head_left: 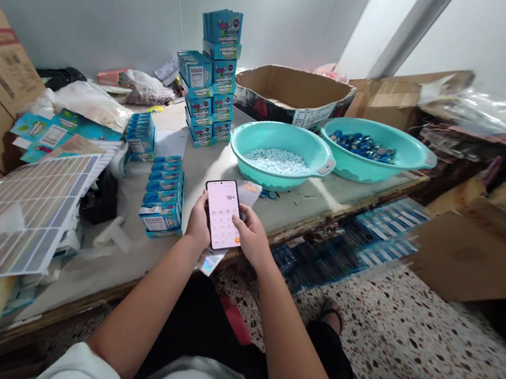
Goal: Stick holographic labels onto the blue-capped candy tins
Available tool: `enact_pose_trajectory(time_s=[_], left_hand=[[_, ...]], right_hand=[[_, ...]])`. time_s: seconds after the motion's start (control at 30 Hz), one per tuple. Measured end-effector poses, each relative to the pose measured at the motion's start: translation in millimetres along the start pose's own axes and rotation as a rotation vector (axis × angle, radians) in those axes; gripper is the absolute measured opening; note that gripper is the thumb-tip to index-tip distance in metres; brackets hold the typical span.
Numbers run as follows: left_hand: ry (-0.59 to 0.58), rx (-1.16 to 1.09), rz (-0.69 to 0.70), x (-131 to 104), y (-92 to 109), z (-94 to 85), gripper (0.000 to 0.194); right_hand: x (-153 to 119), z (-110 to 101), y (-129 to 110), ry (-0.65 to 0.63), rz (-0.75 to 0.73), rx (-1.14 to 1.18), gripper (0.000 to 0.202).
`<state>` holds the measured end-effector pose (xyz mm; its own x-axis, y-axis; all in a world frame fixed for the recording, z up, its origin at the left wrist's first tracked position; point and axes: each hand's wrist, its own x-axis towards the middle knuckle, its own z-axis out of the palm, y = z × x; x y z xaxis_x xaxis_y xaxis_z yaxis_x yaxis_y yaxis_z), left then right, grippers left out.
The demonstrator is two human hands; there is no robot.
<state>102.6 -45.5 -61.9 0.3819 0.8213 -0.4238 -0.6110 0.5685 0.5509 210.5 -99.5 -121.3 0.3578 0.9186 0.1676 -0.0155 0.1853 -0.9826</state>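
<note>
- Phone (223, 214): you've got it in both hands just past the near edge of the table (218, 164), screen up, calculator showing "16×".
- Left hand (199, 222): fingers wrapped round the phone's left edge and back, clamped on it.
- Right hand (252, 236): cups the right edge and lower corner, thumb beside the screen's lower right; a small card or slip (249, 193) sticks out behind the phone; can't tell which hand pins it.
- Handling, my read: phone is rigid, light, glass-faced, so slick and breakable over that hard floor. Grip by the long edges, palm under the back, keep it over the table.
- Counts, all relative to the phone:
  - 2 teal basins beyond it: near basin (283, 149) holds small white pieces, far basin (376, 150) to its right holds blue pieces.
  - 1 tall stack of blue boxes (215, 80) beyond and left; exact box count unclear.
  - 1 row of the same boxes lying flat (162, 197), just left.
  - 1 label sheet (10, 220) well left.
  - 1 open carton (293, 93) behind the basins.
</note>
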Motion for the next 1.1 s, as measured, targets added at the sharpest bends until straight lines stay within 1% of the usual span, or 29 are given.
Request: enact_pose_trajectory(time_s=[0.3, 0.6, 0.93, 1.1], left_hand=[[0.005, 0.032, 0.016, -2.5, 0.4, 0.9, 0.042], [0.011, 0.016, 0.008, -0.1, -0.6, -1.1, 0.042], [0.017, 0.04, 0.027, -1.6, 0.9, 1.7, 0.042], [0.022, 0.01, 0.033, -0.8, 0.3, 0.8, 0.042]], right_hand=[[-2.0, -1.1, -1.9, 0.017, -0.022, -0.044, 0.043], [-1.5, -0.1, -2.6, 0.01, -0.025, -0.02, 0.043], [-1.1, 0.4, 0.8, -0.001, -0.028, -0.018, 0.048], [-3.9, 1.2, -5.4, -0.026, -0.044, -0.039, 0.05]])
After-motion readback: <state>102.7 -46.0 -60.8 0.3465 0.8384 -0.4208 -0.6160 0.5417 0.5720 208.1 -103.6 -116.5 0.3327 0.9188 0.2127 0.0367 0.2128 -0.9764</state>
